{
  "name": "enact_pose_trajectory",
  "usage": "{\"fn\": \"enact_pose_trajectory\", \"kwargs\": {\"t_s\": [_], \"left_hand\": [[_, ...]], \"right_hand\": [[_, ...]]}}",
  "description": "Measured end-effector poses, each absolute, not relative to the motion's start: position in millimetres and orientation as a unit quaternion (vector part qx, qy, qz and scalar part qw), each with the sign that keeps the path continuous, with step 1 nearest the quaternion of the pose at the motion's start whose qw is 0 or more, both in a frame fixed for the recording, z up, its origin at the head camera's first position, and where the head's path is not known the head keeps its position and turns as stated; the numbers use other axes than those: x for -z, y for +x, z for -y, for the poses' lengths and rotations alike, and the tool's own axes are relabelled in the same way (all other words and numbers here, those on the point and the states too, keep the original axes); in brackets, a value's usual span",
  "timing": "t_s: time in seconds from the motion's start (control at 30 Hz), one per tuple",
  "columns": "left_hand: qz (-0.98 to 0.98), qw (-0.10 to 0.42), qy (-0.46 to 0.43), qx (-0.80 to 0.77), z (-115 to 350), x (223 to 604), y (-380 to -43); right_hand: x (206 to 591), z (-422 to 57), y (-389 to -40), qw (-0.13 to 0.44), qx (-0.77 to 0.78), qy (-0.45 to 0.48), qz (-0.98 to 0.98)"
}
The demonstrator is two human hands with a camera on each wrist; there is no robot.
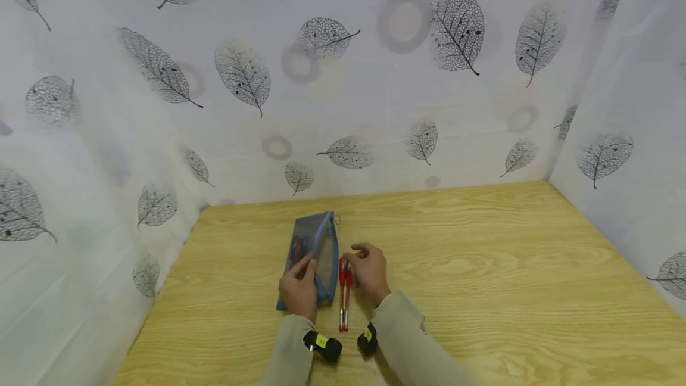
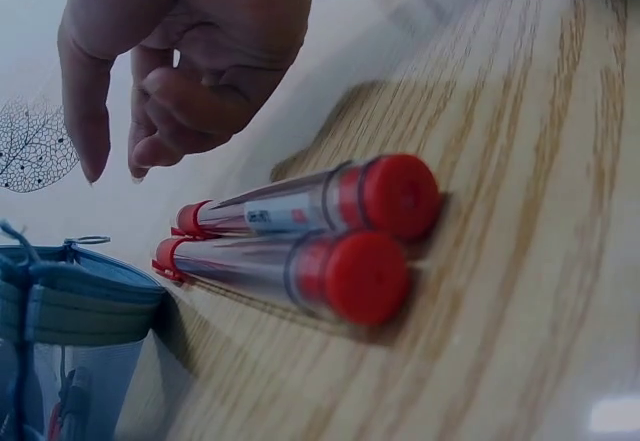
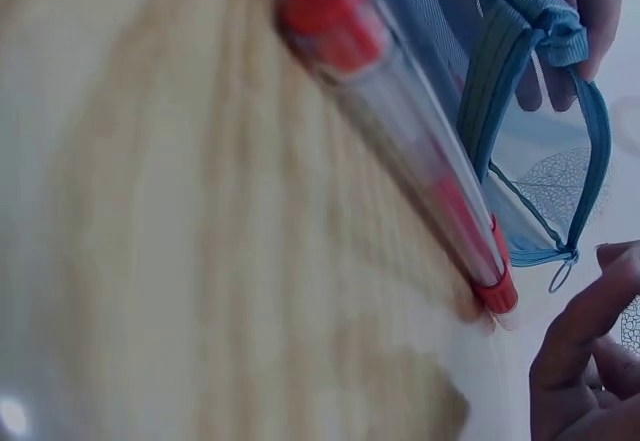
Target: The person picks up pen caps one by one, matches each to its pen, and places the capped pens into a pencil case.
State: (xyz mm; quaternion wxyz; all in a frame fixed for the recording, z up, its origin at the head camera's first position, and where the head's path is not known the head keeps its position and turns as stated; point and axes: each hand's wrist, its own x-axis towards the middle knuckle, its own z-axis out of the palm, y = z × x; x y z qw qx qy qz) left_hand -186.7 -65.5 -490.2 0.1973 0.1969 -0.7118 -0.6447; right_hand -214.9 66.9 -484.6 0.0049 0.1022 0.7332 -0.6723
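Note:
My left hand (image 1: pixel 300 292) pinches the opening edge of a blue mesh zip pencil case (image 1: pixel 302 228) lying left of centre. Its zip gapes open on the right side, and a few dark and red pens (image 1: pixel 298 250) show through the mesh. Two red pens (image 1: pixel 343 296) lie side by side on the table, just right of the case, caps toward the back. Beside their capped ends is my right hand (image 1: pixel 371 270), fingers loosely bent and apart from the pens. In the left wrist view, the right hand (image 2: pixel 195 51) hangs above the pens with nothing in it.
A wood-grain table (image 1: pixel 482 290) extends to both sides. Leaf-patterned white sheeting (image 1: pixel 375 100) encloses it at the back, left and right. A small metal ring (image 1: pixel 337 219) hangs from the pencil case's far corner. A black wrist camera (image 1: pixel 324 347) is strapped to the left sleeve.

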Motion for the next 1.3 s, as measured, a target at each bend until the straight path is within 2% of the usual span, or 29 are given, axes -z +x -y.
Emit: {"fn": "enact_pose_trajectory", "kwargs": {"t_s": [0.5, 0.93, 1.3], "left_hand": [[0.714, 0.187, 0.2, 0.645, 64.5, 489.7, -186.0], [0.713, 0.204, 0.188, 0.644, 63.3, 493.8, -187.3], [0.717, 0.2, 0.193, 0.639, 62.5, 492.7, -185.4]], "right_hand": [[493.0, -73.1, -197.4, 0.037, 0.672, 0.12, -0.73], [495.1, -69.8, -193.6, 0.008, 0.651, 0.105, -0.752], [495.3, -68.0, -196.0, 0.016, 0.611, 0.115, -0.783]]}}
